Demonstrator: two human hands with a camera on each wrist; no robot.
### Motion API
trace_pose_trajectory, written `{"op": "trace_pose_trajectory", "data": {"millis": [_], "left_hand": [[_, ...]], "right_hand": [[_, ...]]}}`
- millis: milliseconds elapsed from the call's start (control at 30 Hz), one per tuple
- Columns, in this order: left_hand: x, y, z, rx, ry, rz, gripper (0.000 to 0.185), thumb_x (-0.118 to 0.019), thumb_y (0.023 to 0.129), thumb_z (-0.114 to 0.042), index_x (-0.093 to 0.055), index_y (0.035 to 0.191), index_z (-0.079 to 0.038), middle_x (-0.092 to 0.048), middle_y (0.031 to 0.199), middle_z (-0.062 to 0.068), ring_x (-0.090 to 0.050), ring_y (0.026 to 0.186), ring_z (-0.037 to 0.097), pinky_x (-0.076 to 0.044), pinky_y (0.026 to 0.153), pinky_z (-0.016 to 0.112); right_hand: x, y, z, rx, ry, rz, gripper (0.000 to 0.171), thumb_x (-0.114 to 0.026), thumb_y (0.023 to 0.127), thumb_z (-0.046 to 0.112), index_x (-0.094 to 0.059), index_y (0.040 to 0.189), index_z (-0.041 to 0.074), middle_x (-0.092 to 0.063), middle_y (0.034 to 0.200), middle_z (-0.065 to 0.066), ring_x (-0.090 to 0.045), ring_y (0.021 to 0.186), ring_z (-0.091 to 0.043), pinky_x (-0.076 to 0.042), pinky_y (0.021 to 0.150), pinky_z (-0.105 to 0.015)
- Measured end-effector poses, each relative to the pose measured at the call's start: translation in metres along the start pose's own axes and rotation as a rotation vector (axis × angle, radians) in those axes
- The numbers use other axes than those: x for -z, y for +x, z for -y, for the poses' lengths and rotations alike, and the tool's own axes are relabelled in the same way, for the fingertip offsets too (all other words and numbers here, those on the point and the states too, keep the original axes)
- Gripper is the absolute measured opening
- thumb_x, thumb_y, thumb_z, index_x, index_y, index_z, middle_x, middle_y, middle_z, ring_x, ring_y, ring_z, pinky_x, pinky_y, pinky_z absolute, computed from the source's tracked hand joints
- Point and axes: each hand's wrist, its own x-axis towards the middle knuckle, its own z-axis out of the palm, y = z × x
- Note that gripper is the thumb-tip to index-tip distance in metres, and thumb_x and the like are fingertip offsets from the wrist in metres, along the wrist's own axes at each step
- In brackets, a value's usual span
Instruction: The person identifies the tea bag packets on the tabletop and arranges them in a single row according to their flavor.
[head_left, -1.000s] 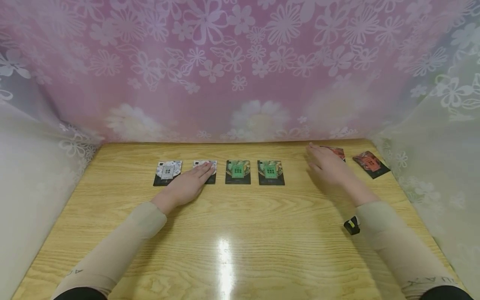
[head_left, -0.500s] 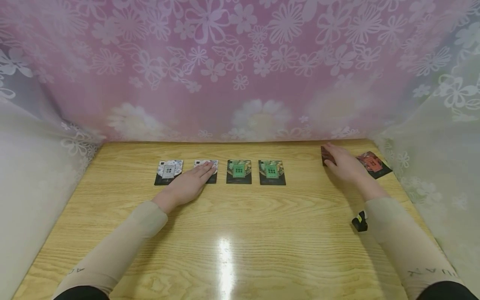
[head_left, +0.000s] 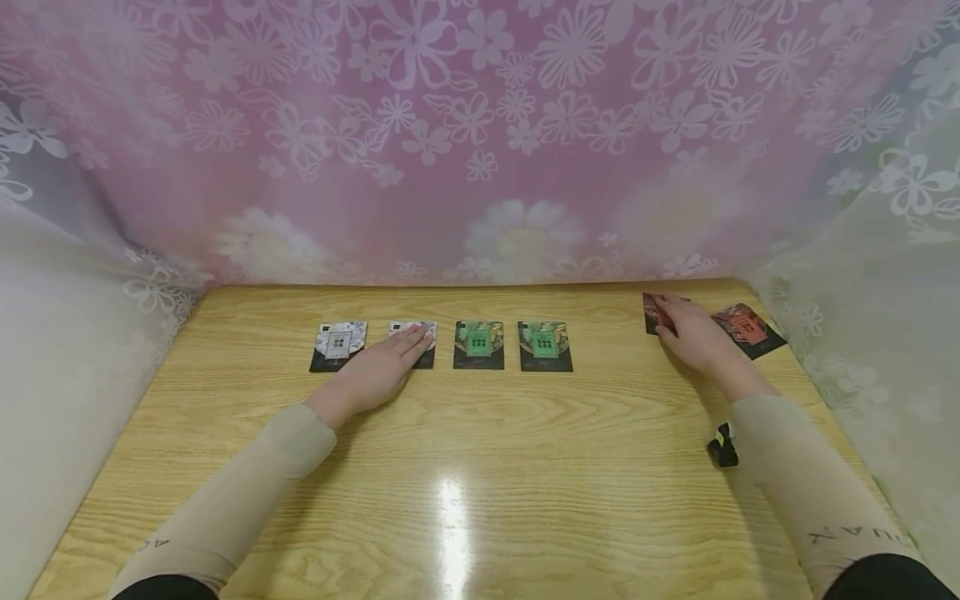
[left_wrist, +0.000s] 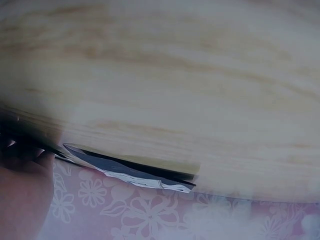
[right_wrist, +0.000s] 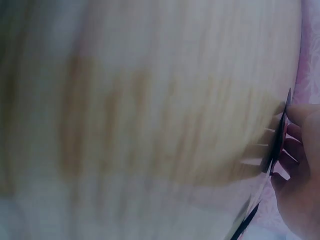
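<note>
In the head view my left hand (head_left: 378,367) rests flat on a white-and-black packet (head_left: 402,327), its straight fingers covering most of the front. A matching white packet (head_left: 338,343) lies to its left, and also shows edge-on beside the hand in the left wrist view. Two green-and-black packets (head_left: 479,343) (head_left: 545,345) continue the row to the right. At the back right my right hand (head_left: 693,333) rests its spread fingers on a red packet (head_left: 652,315), with the thumb by the near edge. Another red-and-black packet (head_left: 750,331) lies tilted to its right.
All packets lie on a wood-grain table (head_left: 420,467). A pink flowered curtain (head_left: 450,167) hangs along the back edge, and pale sheets (head_left: 885,333) flank both sides. A small black object with a yellow mark (head_left: 723,447) shows beside the right cuff.
My right hand has moved right, from beside the red packet onto it, uncovering that packet's left part. My left hand and the row of packets stay put.
</note>
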Motion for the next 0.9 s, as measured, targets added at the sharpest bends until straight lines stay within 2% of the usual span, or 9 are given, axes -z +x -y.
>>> {"op": "trace_pose_trajectory", "data": {"millis": [300,900], "left_hand": [[-0.001,0.000,0.000,-0.001,0.004,-0.013,0.054,-0.037,0.117,-0.019,-0.028,0.169,-0.010,-0.025,0.176,0.014,-0.026,0.164,0.034,-0.027,0.136,0.051],[-0.004,0.001,0.001,-0.004,0.023,-0.019,0.055,-0.038,0.116,-0.020,-0.028,0.169,-0.010,-0.027,0.176,0.014,-0.027,0.164,0.033,-0.028,0.136,0.049]], "right_hand": [[-0.004,-0.007,0.010,0.037,-0.066,-0.018,0.063,-0.054,0.110,0.018,-0.032,0.161,-0.012,-0.029,0.165,-0.040,-0.029,0.151,-0.060,-0.028,0.125,-0.074],[-0.018,-0.028,0.066,0.164,-0.063,-0.043,0.061,-0.061,0.107,0.016,-0.041,0.158,-0.011,-0.038,0.164,-0.036,-0.038,0.150,-0.056,-0.034,0.126,-0.069]]}}
